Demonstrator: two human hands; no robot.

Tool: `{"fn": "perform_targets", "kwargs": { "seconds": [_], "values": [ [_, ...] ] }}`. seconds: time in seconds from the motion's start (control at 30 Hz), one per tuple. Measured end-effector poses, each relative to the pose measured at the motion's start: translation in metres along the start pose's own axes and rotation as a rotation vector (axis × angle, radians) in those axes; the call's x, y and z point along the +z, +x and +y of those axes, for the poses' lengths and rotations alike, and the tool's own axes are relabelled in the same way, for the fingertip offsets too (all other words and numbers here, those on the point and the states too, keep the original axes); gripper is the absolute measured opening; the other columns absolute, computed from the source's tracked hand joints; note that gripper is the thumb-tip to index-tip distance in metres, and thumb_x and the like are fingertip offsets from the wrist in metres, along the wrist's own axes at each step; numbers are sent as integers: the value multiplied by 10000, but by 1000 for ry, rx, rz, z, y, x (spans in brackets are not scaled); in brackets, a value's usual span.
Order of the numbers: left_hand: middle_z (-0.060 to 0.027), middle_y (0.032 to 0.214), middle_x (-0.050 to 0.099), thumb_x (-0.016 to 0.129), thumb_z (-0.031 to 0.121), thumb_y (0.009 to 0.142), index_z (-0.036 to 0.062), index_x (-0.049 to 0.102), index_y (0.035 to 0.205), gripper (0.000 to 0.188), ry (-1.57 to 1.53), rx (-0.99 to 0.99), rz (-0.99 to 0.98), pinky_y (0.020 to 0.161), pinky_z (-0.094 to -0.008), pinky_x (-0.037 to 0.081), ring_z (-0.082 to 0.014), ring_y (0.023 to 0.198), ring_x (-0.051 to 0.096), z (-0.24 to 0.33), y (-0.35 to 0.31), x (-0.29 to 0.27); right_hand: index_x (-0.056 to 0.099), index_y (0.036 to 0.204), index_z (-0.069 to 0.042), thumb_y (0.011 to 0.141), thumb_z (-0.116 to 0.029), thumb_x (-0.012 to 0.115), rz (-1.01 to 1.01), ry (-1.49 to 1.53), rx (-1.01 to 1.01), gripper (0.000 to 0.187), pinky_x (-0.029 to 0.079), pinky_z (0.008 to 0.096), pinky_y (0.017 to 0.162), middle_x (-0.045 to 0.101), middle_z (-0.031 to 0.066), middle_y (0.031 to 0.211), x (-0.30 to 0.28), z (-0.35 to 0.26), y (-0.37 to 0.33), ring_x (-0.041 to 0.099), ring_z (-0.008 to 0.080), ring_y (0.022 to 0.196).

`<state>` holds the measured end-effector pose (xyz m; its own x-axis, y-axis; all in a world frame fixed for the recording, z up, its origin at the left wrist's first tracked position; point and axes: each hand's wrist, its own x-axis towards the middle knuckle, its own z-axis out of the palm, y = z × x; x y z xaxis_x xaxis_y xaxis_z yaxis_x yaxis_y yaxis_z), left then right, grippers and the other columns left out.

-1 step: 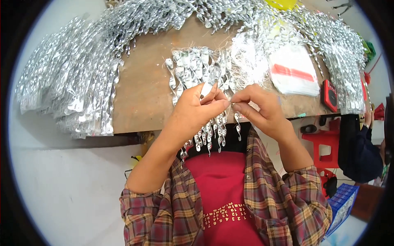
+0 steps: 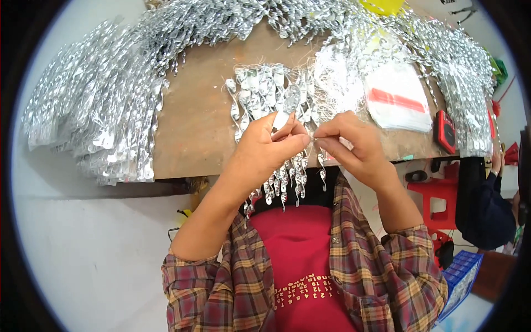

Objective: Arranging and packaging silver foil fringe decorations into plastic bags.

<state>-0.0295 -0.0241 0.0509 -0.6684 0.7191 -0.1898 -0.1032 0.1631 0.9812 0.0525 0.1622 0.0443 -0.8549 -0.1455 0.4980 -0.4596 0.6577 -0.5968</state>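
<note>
Over the table's near edge my left hand (image 2: pixel 270 146) is closed, thumb and fingers pinched together. A flat silver strip end (image 2: pixel 281 120) pokes up between its fingers. Close beside those fingertips, my right hand (image 2: pixel 354 145) pinches something too fine to make out. Beyond my hands lies a row of twisted silver foil strips (image 2: pixel 249 88) with thin pale threads at their far ends. More silver twists (image 2: pixel 285 180) hang below my left hand, past the table edge. A single twist (image 2: pixel 322 171) dangles under my right fingertips; what it hangs from is unclear.
Big heaps of silver twists (image 2: pixel 99 105) drape over the brown table (image 2: pixel 191 122) at left, back and right. A tangle of white threads (image 2: pixel 334 72), clear bags with a red band (image 2: pixel 398 102) and a red device (image 2: pixel 444 131) are at right. A red stool (image 2: pixel 434 193) stands below.
The whole view has shifted very slightly, so the table's contents sit a little to the right. Both hands keep the same pinch, fingertips close together.
</note>
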Motion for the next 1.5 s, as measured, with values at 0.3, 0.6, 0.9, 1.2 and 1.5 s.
{"fn": "perform_targets", "kwargs": {
  "seconds": [0.3, 0.6, 0.9, 1.2, 1.5],
  "values": [
    [-4, 794, 470, 447, 259, 988, -10, 395, 1225, 362, -357, 128, -41, 606, -239, 514, -68, 654, 521, -5, -21, 7, 586, 905, 12, 861, 36, 565, 316, 475, 215, 54, 296, 165, 554, 518, -28, 775, -5, -28, 16, 405, 7, 633],
    [-23, 876, 484, 545, 147, 943, -18, 371, 1346, 469, -370, 195, -14, 601, -212, 525, -57, 672, 525, -7, -28, 9, 601, 889, 11, 848, 37, 575, 294, 244, 157, 55, 272, 173, 533, 470, -57, 704, 11, -12, 19, 349, -1, 593],
    [-22, 864, 494, 590, 117, 908, -12, 352, 1368, 533, -411, 197, 26, 596, -233, 555, -73, 676, 530, -8, -27, 11, 588, 883, 7, 856, 24, 581, 319, 332, 258, 33, 278, 167, 526, 490, -61, 683, 13, -19, 17, 365, -7, 589],
    [-18, 854, 494, 609, 113, 895, -26, 381, 1339, 517, -401, 174, 22, 590, -231, 553, -70, 676, 523, -10, -24, 14, 578, 909, 8, 870, 27, 567, 341, 230, 269, 45, 280, 157, 527, 517, -55, 704, 12, 2, 8, 396, -13, 603],
    [-13, 857, 493, 606, 114, 898, -14, 384, 1344, 514, -427, 152, 30, 588, -236, 554, -68, 675, 521, -10, -24, 15, 584, 912, 6, 871, 24, 577, 387, 261, 289, 45, 229, 156, 494, 469, -80, 641, 14, 2, 8, 350, -22, 555]
  ]
}}
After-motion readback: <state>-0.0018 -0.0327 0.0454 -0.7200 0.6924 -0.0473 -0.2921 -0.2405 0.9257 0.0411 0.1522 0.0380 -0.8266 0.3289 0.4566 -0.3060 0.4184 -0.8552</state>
